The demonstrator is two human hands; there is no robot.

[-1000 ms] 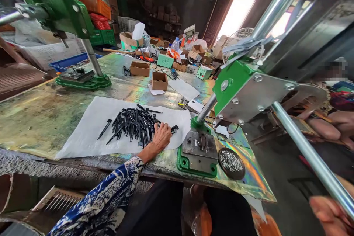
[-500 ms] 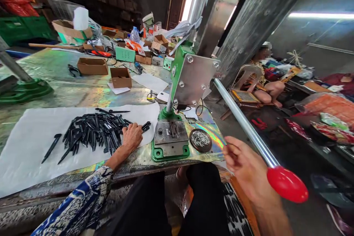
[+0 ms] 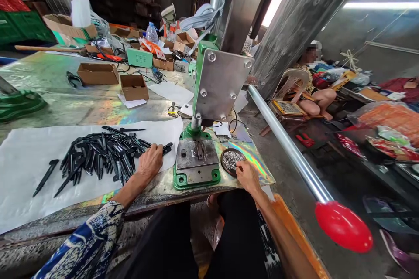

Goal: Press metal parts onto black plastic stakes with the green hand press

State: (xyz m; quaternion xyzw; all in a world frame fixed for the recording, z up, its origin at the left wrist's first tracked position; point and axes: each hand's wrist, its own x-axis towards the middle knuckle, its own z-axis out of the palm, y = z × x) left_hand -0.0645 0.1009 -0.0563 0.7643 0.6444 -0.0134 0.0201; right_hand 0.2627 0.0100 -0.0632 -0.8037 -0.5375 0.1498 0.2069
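Note:
My left hand point(image 3: 150, 162) is closed at the right end of a heap of black pointed plastic pieces point(image 3: 98, 154). Its fingers are curled around a black plastic piece point(image 3: 167, 148), whose end sticks out to the right. My right hand point(image 3: 248, 176) reaches to a round dark dish point(image 3: 223, 168) of small silvery metal pins point(image 3: 231, 158). Its thumb and fingers are pinched together at the dish's right side; anything between them is too small to see. Between my hands stands a green hand press point(image 3: 197, 177) with a metal block point(image 3: 196, 157) on its base.
The press's steel lever point(image 3: 288, 139) slants down to a red knob point(image 3: 343, 226) at the right. White paper point(image 3: 19, 174) lies under the black pieces. Cardboard boxes point(image 3: 134, 88) stand farther back. A person point(image 3: 316, 96) sits across the room beside a chair point(image 3: 291, 91).
My right hand has moved left from beside the lever to the dish and lowered its fingertips into it. My left hand stays at the heap. The whole view has shifted slightly.

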